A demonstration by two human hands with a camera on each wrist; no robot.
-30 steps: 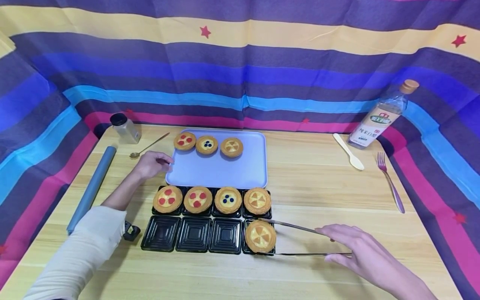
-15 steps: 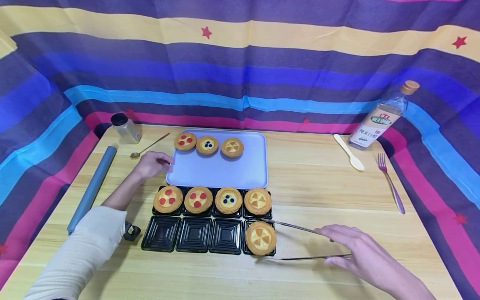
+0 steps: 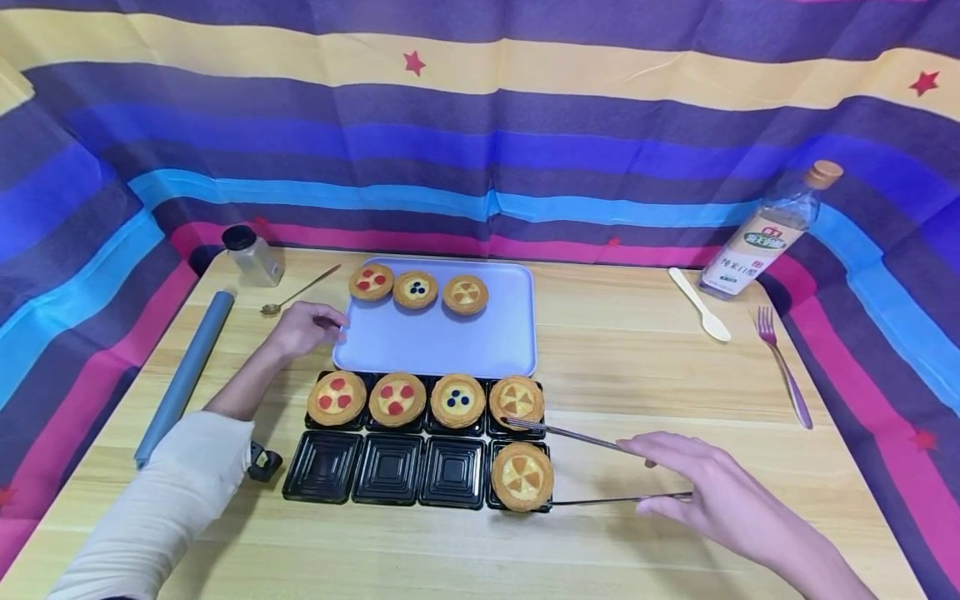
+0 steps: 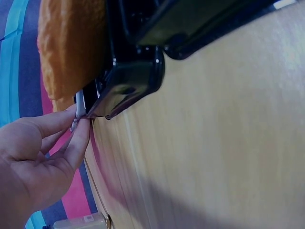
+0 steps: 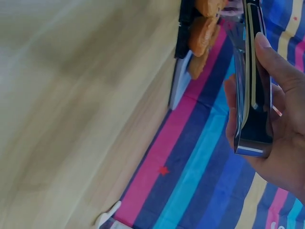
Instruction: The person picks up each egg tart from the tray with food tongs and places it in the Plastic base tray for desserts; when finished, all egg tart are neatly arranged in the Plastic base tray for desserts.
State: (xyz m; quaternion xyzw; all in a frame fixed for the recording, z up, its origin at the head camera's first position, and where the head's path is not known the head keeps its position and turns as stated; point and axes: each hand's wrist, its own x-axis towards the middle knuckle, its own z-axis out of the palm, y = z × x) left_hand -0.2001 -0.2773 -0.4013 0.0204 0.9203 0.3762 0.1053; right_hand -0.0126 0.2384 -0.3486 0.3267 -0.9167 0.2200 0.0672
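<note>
**Tongs let go of the tart**

The black tray [image 3: 390, 477] now holds the tart [image 3: 522, 476] in its near right cup. The right hand [image 3: 712, 496] grips the tongs [image 3: 592, 467], now spread wide and lifted off the tart. The left hand [image 3: 303, 327] pinches the blue tray [image 3: 442, 342].

tongs [image 5: 252, 95] tips cut off, tart [image 4: 71, 45] cropped

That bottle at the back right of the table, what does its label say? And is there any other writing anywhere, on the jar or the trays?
bottle: its label carries a green logo and a row of dark characters, all too small and blurred to read.
spice jar: no readable label.
black tray and lilac tray: no writing.
backdrop cloth: only red stars, no words.
</note>
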